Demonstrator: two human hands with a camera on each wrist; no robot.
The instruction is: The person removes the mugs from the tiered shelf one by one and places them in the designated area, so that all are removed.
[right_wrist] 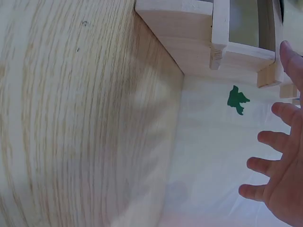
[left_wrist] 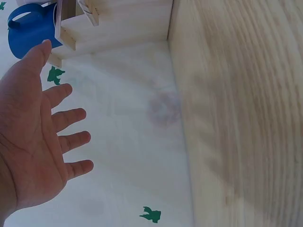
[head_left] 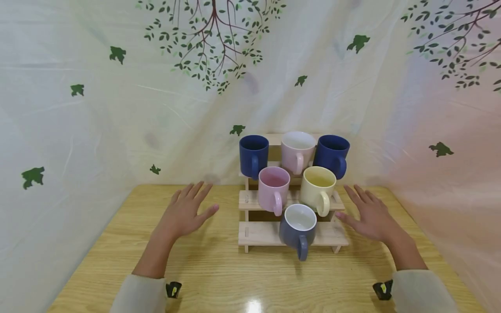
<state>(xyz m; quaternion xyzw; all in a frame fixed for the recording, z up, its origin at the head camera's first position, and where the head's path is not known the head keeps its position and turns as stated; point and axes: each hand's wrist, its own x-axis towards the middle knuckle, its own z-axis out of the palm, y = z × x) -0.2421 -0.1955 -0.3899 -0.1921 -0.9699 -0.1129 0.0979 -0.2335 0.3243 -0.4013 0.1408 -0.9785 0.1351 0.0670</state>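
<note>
A three-tiered wooden rack (head_left: 258, 234) carries several mugs. On its top tier are a dark blue mug (head_left: 250, 157), a pale pink mug (head_left: 291, 154) and a second dark blue mug (head_left: 326, 152). The middle tier bears a pink mug (head_left: 270, 194) and a yellow mug (head_left: 313, 191); a grey-blue mug (head_left: 293, 230) with a white inside stands on the lowest. To the rack's left, my left hand (head_left: 185, 213) is held with fingers spread, touching nothing. My right hand (head_left: 369, 215) is likewise spread, near the rack's right side, and holds nothing.
The wood-grain table (head_left: 207, 278) extends under the rack and both arms. Behind it hangs a pale curtain (head_left: 188, 143) printed with branches and green leaves, which also closes in the left and right sides. Each sleeve has a small black device at the wrist.
</note>
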